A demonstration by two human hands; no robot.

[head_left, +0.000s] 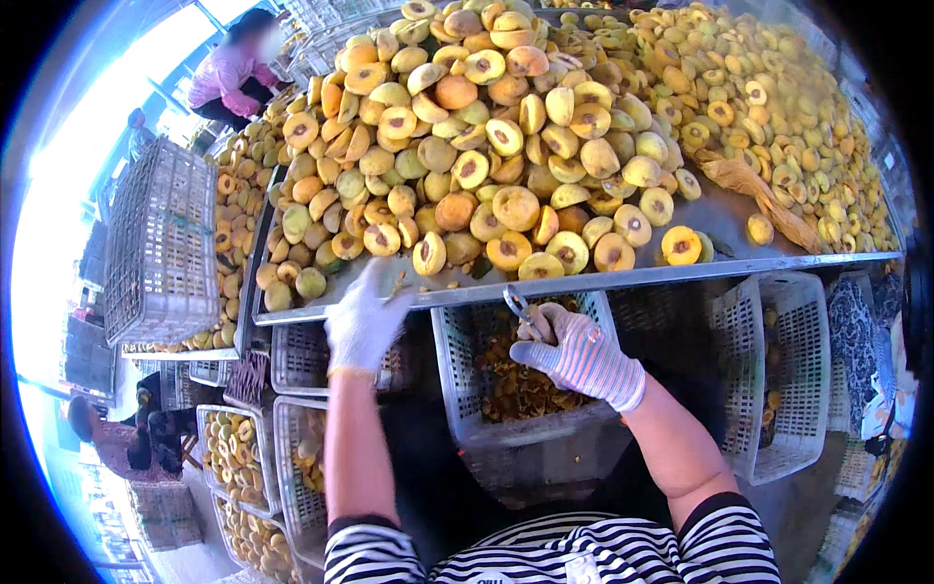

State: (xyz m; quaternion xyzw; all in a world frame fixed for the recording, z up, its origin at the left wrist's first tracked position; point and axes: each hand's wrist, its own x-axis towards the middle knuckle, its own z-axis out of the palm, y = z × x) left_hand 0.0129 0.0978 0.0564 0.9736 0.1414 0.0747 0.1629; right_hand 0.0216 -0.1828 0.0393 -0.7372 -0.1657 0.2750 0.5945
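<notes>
A large heap of halved yellow peaches (455, 207), many with brown pits or pit hollows showing, covers the metal table (593, 283) in front of me. My left hand (368, 319), in a white glove, is over the table's near edge beside the peaches. Motion smears its fingers, so I cannot tell whether it holds anything. My right hand (582, 352), in a striped knit glove, is closed around a small metal tool with a looped tip (518, 304). It is just below the table edge, above a grey plastic crate (525, 429) containing brown-orange scraps (530, 384).
More halved peaches (769, 117) are piled at the right, beside a crumpled tan sheet (764, 200). An upright crate (778, 380) stands at the right. Crates of peaches (236, 453) stand at the lower left. A stack of crates (165, 243) and a person in pink (233, 73) are farther left.
</notes>
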